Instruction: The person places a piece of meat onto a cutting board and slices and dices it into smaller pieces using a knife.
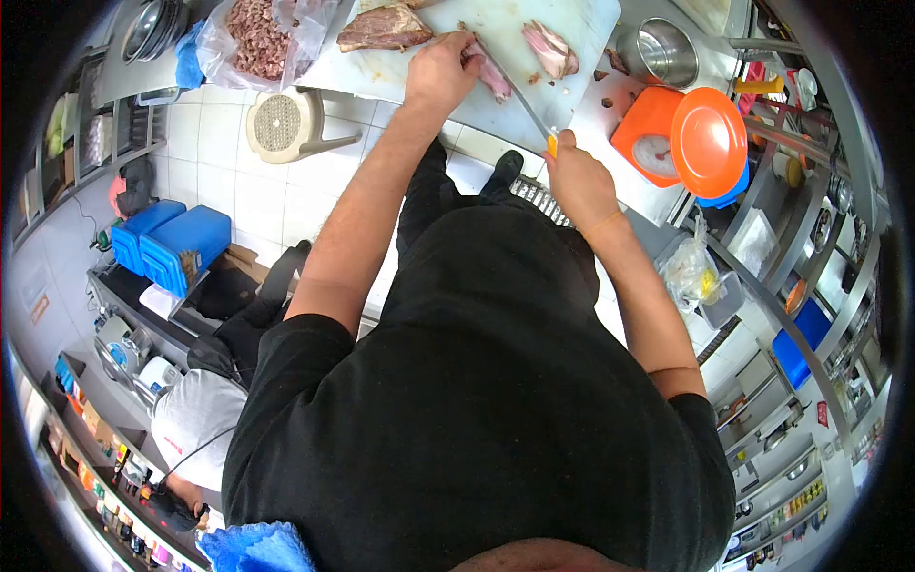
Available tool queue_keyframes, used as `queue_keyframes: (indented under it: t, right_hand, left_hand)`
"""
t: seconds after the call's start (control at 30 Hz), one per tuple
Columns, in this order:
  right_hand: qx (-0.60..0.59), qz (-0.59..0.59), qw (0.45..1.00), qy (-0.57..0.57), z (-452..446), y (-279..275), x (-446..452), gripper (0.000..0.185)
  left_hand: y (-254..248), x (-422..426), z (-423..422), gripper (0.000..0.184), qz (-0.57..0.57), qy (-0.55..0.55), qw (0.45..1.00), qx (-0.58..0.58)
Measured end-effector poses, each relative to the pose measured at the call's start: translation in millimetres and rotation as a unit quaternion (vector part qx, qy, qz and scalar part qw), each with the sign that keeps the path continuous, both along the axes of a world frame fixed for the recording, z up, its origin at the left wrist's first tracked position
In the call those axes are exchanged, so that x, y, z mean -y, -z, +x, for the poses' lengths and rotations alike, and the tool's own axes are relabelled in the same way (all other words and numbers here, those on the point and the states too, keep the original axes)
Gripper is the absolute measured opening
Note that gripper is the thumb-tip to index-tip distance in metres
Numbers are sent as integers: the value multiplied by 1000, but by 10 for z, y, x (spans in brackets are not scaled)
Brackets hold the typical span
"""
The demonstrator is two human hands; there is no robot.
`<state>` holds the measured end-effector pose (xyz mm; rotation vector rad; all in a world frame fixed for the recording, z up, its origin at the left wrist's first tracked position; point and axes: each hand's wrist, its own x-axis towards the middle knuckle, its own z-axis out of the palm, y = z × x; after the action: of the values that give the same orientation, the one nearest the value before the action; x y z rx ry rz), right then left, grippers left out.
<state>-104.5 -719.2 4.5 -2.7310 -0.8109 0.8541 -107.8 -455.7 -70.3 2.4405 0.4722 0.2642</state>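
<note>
My right hand (pixel 583 181) is wrapped around the yellow handle of a knife (pixel 522 102), whose long blade slants up and left over a white cutting board (pixel 443 91). Beneath the blade lies a strip of pink meat (pixel 493 80). Curled fingers of my left hand (pixel 441 71) press on the upper end of that strip, close to the blade. A browned slab of meat (pixel 385 28) sits on the board left of my left hand. Another cut of meat, pale and fatty (pixel 550 50), rests to the right of the knife.
A plastic bag of diced meat (pixel 255 40) is at the upper left. Right of the board stand a steel pot (pixel 667 52) and an orange scale (pixel 644 143) with an orange plate (pixel 709 143). A stool (pixel 276 127) is on the floor; another person (pixel 195 424) is at lower left.
</note>
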Motion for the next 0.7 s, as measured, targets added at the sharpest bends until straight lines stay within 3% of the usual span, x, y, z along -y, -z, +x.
queue_keyframes:
  t: [0.23,0.7]
  right_hand:
    - [-18,38,999,26,154,144,-284,36]
    - [11,-9,1000,3,-132,-504,37,37]
  left_hand:
    - [-2,-15,-15,36,20,13,1000,5]
    - [110,-72,-28,31,-11,0,1000,10]
